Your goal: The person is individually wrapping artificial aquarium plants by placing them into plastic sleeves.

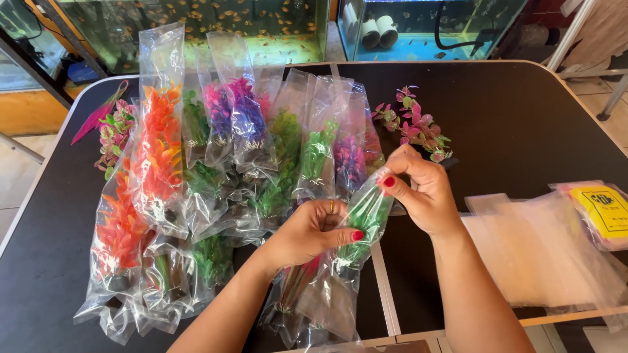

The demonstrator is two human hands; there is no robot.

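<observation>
The left hand (314, 232) is closed around the middle of a clear bag with a green plastic plant (356, 225) inside. The right hand (422, 189) pinches the top end of the same bag with its fingertips, and the other fingers curl in. The bag is held a little above the black table (523, 124), tilted, with its top toward the right hand.

Just to the left lies a big heap of packed plants (216, 170) in clear bags: orange, green, pink and purple ones. The heap touches the left wrist and leaves little room on that side. Behind the right hand lies a loose pink and green plant (415, 124) with no bag. To the right sits a stack of empty clear bags (536, 248). Fish tanks (216, 26) stand past the table's far edge.
</observation>
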